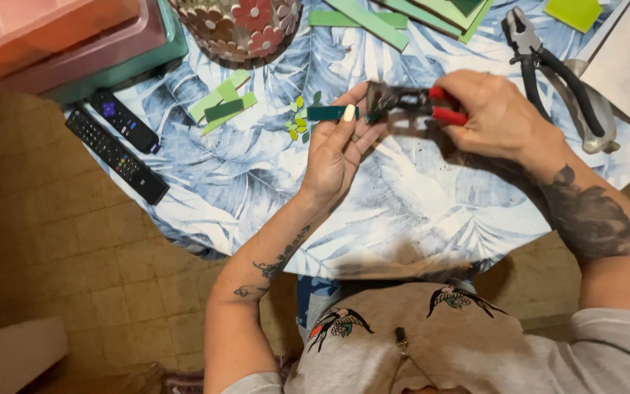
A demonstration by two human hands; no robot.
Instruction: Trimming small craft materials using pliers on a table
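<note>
The left hand (337, 149) pinches a narrow dark-green glass strip (329, 112) between thumb and forefinger, thumbnail pressed on its top face, the remaining fingers curled beneath; the strip's near end sits in the jaws of red-handled glass nippers (410, 106), which the right hand (494, 117) squeezes with fingers wrapped round both handles; the strip looks thin, stiff, light and brittle, with edges likely sharp, so the flat faces just behind the jaws seem the safest hold; small leaf-shaped green chips (299, 120) lie beyond the left fingertips, black pliers (548, 62) beyond the right knuckles, on the leaf-print tablecloth (257, 182).
</note>
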